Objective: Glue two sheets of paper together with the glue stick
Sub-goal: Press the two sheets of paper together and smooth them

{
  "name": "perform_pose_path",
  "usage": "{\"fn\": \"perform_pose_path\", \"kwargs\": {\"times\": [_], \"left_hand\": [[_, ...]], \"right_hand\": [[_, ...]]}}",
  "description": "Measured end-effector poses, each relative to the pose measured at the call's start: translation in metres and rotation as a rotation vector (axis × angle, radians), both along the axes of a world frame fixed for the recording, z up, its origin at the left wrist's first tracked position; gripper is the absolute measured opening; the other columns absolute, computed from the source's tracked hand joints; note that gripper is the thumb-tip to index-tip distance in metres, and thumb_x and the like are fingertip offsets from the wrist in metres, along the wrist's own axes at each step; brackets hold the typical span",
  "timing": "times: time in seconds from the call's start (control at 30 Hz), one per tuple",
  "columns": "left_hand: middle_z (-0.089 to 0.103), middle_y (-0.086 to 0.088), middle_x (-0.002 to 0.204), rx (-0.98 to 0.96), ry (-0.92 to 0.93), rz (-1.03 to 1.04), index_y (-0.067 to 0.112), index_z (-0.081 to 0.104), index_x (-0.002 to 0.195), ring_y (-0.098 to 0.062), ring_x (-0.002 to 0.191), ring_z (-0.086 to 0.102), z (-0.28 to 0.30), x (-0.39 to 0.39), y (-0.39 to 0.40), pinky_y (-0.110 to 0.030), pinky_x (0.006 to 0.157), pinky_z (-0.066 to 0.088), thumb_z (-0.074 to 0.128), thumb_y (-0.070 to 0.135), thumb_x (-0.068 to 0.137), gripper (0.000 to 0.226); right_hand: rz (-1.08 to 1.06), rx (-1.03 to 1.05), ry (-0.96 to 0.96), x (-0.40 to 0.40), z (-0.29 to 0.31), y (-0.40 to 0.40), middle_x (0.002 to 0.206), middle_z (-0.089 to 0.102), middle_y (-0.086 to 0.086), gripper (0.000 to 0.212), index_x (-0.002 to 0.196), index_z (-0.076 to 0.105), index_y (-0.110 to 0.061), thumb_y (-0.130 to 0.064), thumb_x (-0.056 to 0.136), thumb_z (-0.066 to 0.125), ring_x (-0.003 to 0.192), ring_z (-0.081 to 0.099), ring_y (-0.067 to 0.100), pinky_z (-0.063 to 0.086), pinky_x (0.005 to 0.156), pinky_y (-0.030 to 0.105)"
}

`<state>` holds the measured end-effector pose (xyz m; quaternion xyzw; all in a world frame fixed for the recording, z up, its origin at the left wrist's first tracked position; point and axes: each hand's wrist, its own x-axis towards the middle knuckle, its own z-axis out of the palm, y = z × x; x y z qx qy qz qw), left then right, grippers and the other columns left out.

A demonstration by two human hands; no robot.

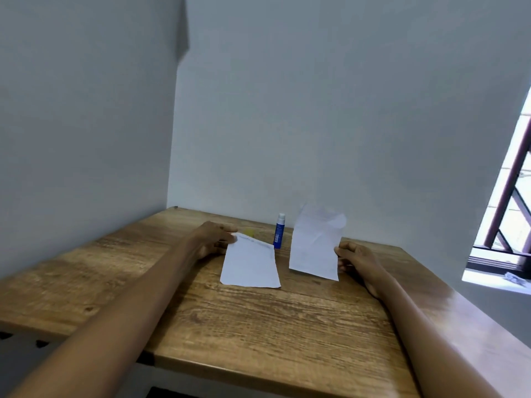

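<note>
Two white sheets of paper are in view on the wooden table (258,326). The left sheet (250,264) lies flat, and my left hand (214,238) pinches its far left corner. The right sheet (316,242) is lifted off the table and stands almost upright, its top edge curling; my right hand (355,258) grips its right edge. A blue glue stick (278,231) with a white cap stands upright between the two sheets, near the wall. A small yellow object (249,232) lies just behind the left sheet.
The table sits in a corner, with grey walls right behind it and to its left. A window with a dark metal grille (508,196) is at the right, above the table's right end.
</note>
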<state>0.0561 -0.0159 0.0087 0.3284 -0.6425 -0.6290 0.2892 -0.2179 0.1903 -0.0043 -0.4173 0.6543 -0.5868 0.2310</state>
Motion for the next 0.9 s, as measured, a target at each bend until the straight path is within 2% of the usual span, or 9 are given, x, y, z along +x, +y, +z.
{"fn": "perform_pose_path", "kwargs": {"times": [0.13, 0.23, 0.33, 0.4, 0.5, 0.53, 0.63, 0.77, 0.9], "left_hand": [[0.068, -0.012, 0.086, -0.061, -0.011, 0.03, 0.004, 0.063, 0.082, -0.022, 0.077, 0.065, 0.002, -0.006, 0.008, -0.028, 0.063, 0.051, 0.071, -0.001, 0.078, 0.01], [0.068, -0.013, 0.089, -0.077, 0.033, 0.097, 0.003, 0.064, 0.093, -0.024, 0.077, 0.066, 0.001, -0.011, 0.014, -0.029, 0.06, 0.052, 0.069, 0.0, 0.079, 0.016], [0.069, -0.017, 0.098, -0.091, 0.256, 0.214, -0.003, 0.064, 0.103, -0.03, 0.087, 0.067, 0.002, -0.018, 0.018, -0.033, 0.07, 0.056, 0.069, 0.0, 0.079, 0.025], [0.07, -0.015, 0.095, -0.133, 0.334, 0.248, 0.0, 0.066, 0.102, -0.028, 0.085, 0.068, 0.003, -0.021, 0.019, -0.032, 0.072, 0.057, 0.069, 0.003, 0.081, 0.021], [0.071, -0.01, 0.083, -0.162, 0.375, 0.279, 0.006, 0.069, 0.088, -0.021, 0.072, 0.068, 0.001, -0.025, 0.017, -0.025, 0.062, 0.058, 0.07, 0.008, 0.081, 0.007], [0.071, -0.008, 0.079, -0.164, 0.382, 0.278, 0.008, 0.069, 0.082, -0.019, 0.067, 0.068, 0.001, -0.025, 0.016, -0.024, 0.058, 0.058, 0.071, 0.01, 0.081, 0.003], [0.071, -0.008, 0.074, -0.179, 0.391, 0.258, 0.01, 0.068, 0.073, -0.019, 0.063, 0.068, 0.002, -0.024, 0.012, -0.025, 0.056, 0.059, 0.073, 0.015, 0.081, 0.01], [0.068, -0.007, 0.067, -0.175, 0.357, 0.269, 0.008, 0.067, 0.069, -0.02, 0.059, 0.065, 0.003, -0.022, 0.008, -0.026, 0.054, 0.057, 0.068, 0.011, 0.083, 0.014], [0.068, -0.011, 0.068, -0.171, 0.313, 0.312, 0.001, 0.069, 0.081, -0.021, 0.058, 0.064, 0.002, -0.02, 0.004, -0.024, 0.049, 0.055, 0.058, -0.001, 0.084, 0.011]], "right_hand": [[-0.003, -0.002, 0.002, 0.002, 0.002, 0.002, 0.058, 0.057, -0.006, 0.012, 0.081, 0.064, -0.014, -0.016, 0.092, 0.059, 0.053, 0.053, 0.006, 0.049, 0.056, 0.019], [-0.006, 0.017, 0.007, 0.006, 0.004, 0.002, 0.064, 0.058, -0.003, 0.01, 0.084, 0.064, -0.014, -0.018, 0.092, 0.059, 0.059, 0.054, 0.01, 0.049, 0.061, 0.022], [0.051, -0.044, -0.05, 0.02, 0.01, 0.0, 0.065, 0.061, -0.004, 0.012, 0.082, 0.065, -0.018, -0.02, 0.092, 0.059, 0.06, 0.058, 0.009, 0.048, 0.058, 0.021], [0.127, -0.16, -0.125, 0.034, 0.018, -0.005, 0.071, 0.067, -0.002, 0.014, 0.083, 0.066, -0.017, -0.018, 0.093, 0.057, 0.065, 0.063, 0.01, 0.05, 0.06, 0.021], [0.166, -0.224, -0.16, 0.056, 0.027, -0.019, 0.082, 0.072, 0.002, 0.015, 0.09, 0.067, -0.011, -0.017, 0.094, 0.054, 0.073, 0.067, 0.014, 0.054, 0.065, 0.025], [0.167, -0.214, -0.155, 0.062, 0.028, -0.025, 0.084, 0.072, 0.003, 0.015, 0.09, 0.068, -0.01, -0.017, 0.093, 0.054, 0.074, 0.067, 0.016, 0.053, 0.066, 0.026], [0.083, -0.139, -0.094, 0.081, 0.03, -0.044, 0.085, 0.067, 0.008, 0.014, 0.088, 0.068, -0.008, -0.018, 0.091, 0.057, 0.077, 0.061, 0.019, 0.049, 0.069, 0.03], [-0.022, -0.106, -0.041, 0.101, 0.03, -0.071, 0.077, 0.063, 0.008, 0.011, 0.08, 0.062, -0.006, -0.013, 0.086, 0.056, 0.068, 0.057, 0.02, 0.047, 0.057, 0.027], [-0.084, -0.125, 0.059, 0.109, 0.025, -0.088, 0.065, 0.046, 0.008, 0.02, 0.065, 0.05, -0.011, -0.01, 0.084, 0.056, 0.06, 0.041, 0.019, 0.032, 0.051, 0.027]]}}
